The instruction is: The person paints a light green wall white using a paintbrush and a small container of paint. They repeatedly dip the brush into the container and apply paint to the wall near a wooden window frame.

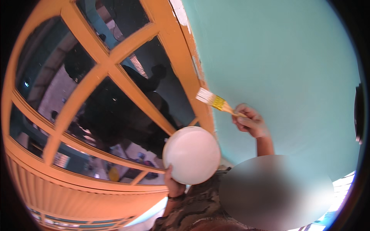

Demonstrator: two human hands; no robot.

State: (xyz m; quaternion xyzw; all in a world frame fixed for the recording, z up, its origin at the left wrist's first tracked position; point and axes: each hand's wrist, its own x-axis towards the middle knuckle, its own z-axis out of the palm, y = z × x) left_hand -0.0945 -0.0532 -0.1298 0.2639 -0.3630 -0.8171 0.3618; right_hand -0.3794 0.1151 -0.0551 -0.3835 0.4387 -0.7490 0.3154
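My right hand grips the wooden handle of a flat paintbrush with a yellow ferrule. White-coated bristles point up and left, by the orange frame's edge where it meets the wall; I cannot tell whether they touch it. Lower down, my left hand holds a round white tub by its left side. Its top is an even white disc; whether that is paint or a lid, I cannot tell. The orange-painted frame with crossed bars and dark glass panes fills the left side.
A smooth teal wall spans the right side. White patches and rough paint run along the joint between frame and wall. Slatted orange panelling lies at lower left. The panes reflect a person and room. A blurred oval hides the lower right.
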